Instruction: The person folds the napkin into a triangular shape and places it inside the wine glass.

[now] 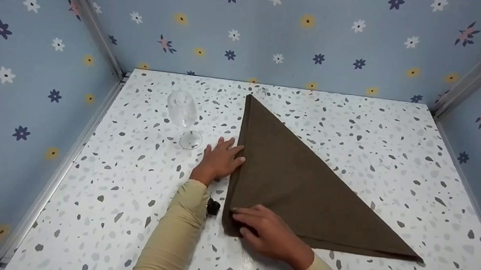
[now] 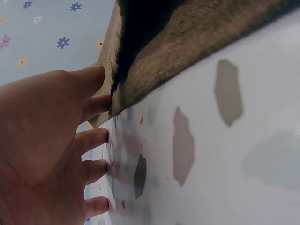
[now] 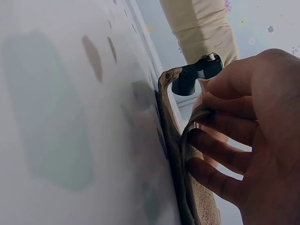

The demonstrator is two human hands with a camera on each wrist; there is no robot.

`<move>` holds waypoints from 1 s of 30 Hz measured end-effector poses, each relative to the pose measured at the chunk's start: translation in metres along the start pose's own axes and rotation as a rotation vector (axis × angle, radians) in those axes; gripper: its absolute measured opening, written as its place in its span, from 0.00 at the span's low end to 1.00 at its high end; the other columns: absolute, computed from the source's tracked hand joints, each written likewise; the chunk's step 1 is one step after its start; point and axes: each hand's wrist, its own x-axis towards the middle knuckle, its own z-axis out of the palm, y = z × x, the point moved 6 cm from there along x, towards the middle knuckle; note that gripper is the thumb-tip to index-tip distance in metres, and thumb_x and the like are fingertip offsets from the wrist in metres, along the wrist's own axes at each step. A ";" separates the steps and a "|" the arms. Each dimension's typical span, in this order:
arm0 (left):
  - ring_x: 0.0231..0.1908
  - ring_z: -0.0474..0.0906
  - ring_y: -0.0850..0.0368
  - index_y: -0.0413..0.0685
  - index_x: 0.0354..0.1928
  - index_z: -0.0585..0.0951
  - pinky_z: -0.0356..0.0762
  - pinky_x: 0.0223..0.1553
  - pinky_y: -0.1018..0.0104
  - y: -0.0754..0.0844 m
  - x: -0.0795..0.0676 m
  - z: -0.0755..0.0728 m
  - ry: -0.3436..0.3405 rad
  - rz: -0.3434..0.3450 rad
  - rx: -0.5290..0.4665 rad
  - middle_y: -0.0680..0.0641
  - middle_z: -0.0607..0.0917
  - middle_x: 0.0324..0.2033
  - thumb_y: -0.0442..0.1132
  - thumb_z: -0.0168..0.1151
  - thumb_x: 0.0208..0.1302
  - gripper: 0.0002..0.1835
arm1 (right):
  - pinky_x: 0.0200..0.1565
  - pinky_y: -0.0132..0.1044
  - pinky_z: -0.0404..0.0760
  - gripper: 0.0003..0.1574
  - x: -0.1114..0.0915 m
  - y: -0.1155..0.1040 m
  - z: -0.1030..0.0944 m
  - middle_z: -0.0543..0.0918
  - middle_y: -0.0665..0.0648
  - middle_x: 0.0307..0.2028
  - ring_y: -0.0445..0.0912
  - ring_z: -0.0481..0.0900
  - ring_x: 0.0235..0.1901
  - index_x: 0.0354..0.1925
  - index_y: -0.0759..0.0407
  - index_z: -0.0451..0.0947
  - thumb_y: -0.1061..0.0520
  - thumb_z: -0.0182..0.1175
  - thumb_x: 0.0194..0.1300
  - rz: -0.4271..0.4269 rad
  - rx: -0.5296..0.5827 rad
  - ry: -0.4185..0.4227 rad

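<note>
A brown cloth napkin (image 1: 288,176), folded into a layered triangle, lies on the speckled table. My right hand (image 1: 267,234) is at its near left corner; in the right wrist view the thumb and fingers of that hand (image 3: 262,126) pinch a lifted corner of the upper layer, with the lower layers along the table. On the napkin's left edge, my left hand (image 1: 221,161) rests with its fingers spread. The left wrist view shows the thumb (image 2: 91,79) and forefinger against the cloth edge and the other fingertips down on the tabletop.
A clear stemmed glass (image 1: 182,114) stands on the table beyond my left hand. Flower-patterned panels (image 1: 273,35) close off the back and both sides. A black wrist camera (image 1: 213,207) sits by the left sleeve, close to the napkin's left edge.
</note>
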 end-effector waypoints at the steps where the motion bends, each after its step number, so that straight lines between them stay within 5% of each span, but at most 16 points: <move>1: 0.77 0.41 0.40 0.56 0.77 0.63 0.41 0.71 0.35 0.000 0.000 0.000 -0.002 0.001 0.000 0.44 0.53 0.78 0.58 0.43 0.79 0.30 | 0.53 0.44 0.78 0.20 0.000 0.000 0.000 0.79 0.54 0.62 0.46 0.78 0.57 0.59 0.58 0.81 0.59 0.58 0.71 -0.002 -0.004 -0.001; 10: 0.77 0.41 0.41 0.58 0.78 0.60 0.41 0.71 0.35 -0.002 0.000 0.004 0.004 -0.009 0.007 0.46 0.54 0.78 0.57 0.47 0.77 0.32 | 0.53 0.44 0.78 0.20 0.000 -0.003 0.003 0.78 0.54 0.63 0.47 0.78 0.55 0.60 0.58 0.81 0.58 0.59 0.71 -0.011 -0.015 -0.015; 21: 0.77 0.42 0.43 0.54 0.78 0.59 0.45 0.71 0.37 -0.006 0.002 0.002 0.000 -0.027 0.027 0.48 0.54 0.78 0.62 0.39 0.78 0.34 | 0.54 0.43 0.77 0.22 0.003 -0.007 0.006 0.78 0.53 0.64 0.47 0.77 0.55 0.61 0.58 0.80 0.58 0.59 0.71 -0.035 -0.041 0.013; 30: 0.77 0.40 0.44 0.54 0.79 0.57 0.42 0.71 0.38 -0.006 0.002 0.003 -0.013 -0.021 0.015 0.49 0.53 0.78 0.60 0.41 0.79 0.34 | 0.53 0.43 0.77 0.22 0.003 -0.008 0.010 0.77 0.52 0.64 0.46 0.77 0.54 0.62 0.56 0.80 0.57 0.58 0.72 -0.023 -0.028 -0.012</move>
